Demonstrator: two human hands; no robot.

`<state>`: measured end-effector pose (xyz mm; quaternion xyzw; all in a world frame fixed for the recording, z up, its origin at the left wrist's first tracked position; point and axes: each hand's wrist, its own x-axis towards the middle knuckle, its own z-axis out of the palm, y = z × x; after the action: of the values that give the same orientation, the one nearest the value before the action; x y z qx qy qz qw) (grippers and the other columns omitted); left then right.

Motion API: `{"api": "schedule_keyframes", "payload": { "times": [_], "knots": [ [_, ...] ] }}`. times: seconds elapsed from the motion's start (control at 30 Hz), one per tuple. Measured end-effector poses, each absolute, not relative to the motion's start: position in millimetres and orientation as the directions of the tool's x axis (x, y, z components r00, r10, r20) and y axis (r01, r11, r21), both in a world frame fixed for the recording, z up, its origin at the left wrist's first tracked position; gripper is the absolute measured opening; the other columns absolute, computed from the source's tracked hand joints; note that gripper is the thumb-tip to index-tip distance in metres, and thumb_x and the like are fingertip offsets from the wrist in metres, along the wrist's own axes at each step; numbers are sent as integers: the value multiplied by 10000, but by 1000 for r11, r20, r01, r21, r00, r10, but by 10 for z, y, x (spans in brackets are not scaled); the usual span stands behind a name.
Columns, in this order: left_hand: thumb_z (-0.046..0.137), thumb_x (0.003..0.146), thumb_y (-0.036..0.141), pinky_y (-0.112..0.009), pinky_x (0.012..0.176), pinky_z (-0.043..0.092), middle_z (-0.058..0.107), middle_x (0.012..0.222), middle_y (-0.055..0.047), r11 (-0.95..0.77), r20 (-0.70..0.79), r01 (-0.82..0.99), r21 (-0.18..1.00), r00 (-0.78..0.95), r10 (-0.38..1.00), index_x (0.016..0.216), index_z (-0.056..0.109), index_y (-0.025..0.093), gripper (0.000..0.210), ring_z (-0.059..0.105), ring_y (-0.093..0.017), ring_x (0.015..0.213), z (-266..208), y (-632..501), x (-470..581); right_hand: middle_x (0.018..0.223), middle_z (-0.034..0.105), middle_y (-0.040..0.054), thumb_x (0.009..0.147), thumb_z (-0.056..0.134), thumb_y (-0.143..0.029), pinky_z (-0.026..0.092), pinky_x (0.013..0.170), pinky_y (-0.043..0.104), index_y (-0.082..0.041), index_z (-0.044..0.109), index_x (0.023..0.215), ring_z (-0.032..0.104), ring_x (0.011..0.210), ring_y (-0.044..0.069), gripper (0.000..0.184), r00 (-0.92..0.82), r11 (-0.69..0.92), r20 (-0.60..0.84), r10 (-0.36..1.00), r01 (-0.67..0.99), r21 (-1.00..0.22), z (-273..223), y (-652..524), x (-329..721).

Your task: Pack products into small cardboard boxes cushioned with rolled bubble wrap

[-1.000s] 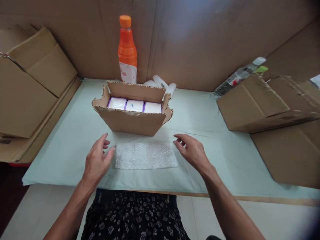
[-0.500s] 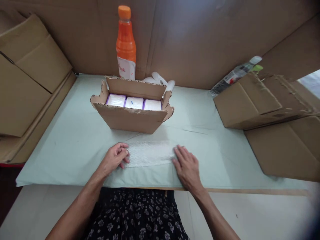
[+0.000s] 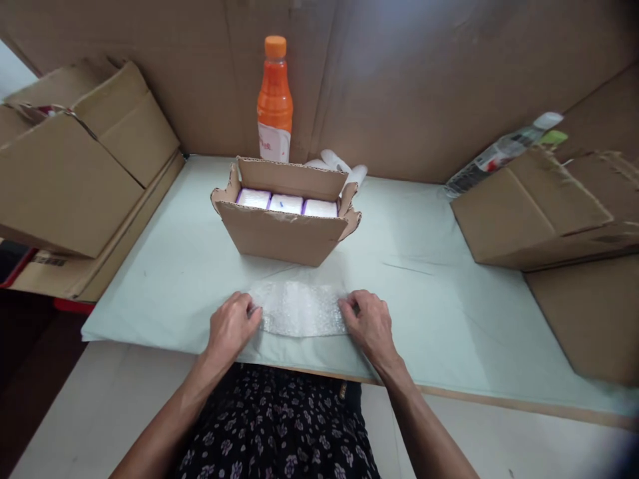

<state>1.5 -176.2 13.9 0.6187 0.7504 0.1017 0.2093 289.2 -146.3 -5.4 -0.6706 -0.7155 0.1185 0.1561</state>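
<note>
A strip of bubble wrap (image 3: 302, 309) is held by its two ends.
Red characters, too small to be read, are printed on the white label (image 3: 274, 142) of the orange bottle (image 3: 275, 93). The bubble wrap, clear, whitish and finely dimpled, is spread on the pale green surface (image 3: 424, 319), in front of the open carton (image 3: 282, 233); its left end is pinched by the left hand (image 3: 232, 326), its right end by the right hand (image 3: 369, 326).

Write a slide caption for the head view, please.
Left hand and right hand holding bubble wrap at both ends, near an open box.
</note>
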Motion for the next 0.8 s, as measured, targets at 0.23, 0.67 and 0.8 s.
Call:
{"api": "schedule_keyframes", "payload": {
  "times": [0.23,0.67,0.8],
  "knots": [
    [550,875,384,-308,704,457,659,833,-2,206,-91,729,653,-194,977,1361,471,191,529,626,-192,729,36,-1850,-22,818,685,35,853,592,-453,499,691,358,-171,497,1424,648,705,234,644,35,-111,-141,989,809,-577,-4,-1680,2928],
    [624,882,149,-256,791,510,745,886,-6,-349,701,750,562,-207,682,968,753,232,176,666,-137,806,1110,-1506,-388,921,785,13,902,672,-300,583,778,330,-307,787,1008,722,829,191,156,-372,558,422,827,449,-698,1602,-952,3101],
    [526,875,166,-245,753,512,774,927,-14,-260,581,814,520,-113,806,982,768,186,265,653,-128,735,1607,-695,-520,928,779,24,886,641,-244,525,720,319,-235,783,1004,683,793,187,184,-386,536,374,844,640,-550,1876,-150,2752]
  ]
}}
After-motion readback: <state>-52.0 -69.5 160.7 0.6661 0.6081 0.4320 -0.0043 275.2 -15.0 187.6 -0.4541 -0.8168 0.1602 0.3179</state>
